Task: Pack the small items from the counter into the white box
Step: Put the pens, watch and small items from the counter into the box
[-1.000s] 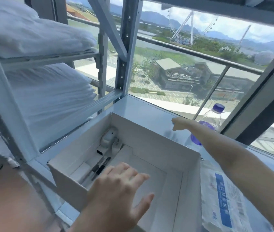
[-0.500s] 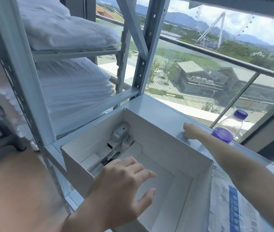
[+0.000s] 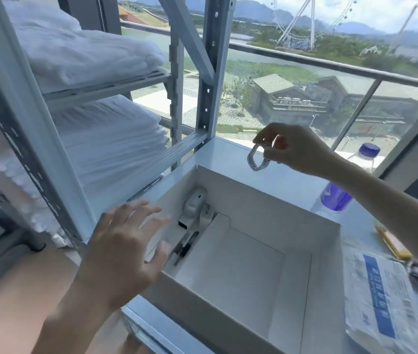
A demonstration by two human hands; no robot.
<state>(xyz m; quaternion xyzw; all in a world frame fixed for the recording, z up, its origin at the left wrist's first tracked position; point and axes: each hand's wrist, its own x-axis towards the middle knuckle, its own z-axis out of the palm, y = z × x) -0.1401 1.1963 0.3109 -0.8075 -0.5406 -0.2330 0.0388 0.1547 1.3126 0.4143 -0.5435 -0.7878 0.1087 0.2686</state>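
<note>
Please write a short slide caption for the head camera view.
Right hand lifts a silver bracelet above the white box; open left hand hovers at its near-left wall.

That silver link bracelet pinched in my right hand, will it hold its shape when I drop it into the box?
Probably not: the bracelet hangs as a loose loop from the right hand, so it likely collapses. Metal links may slide on the white box floor.

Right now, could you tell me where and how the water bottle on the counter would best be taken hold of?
Grip the water bottle around its neck just under the purple cap, coming from above. It stands upright by the window frame, and the right forearm crosses in front of its body, so the top is probably the freest part.
</note>
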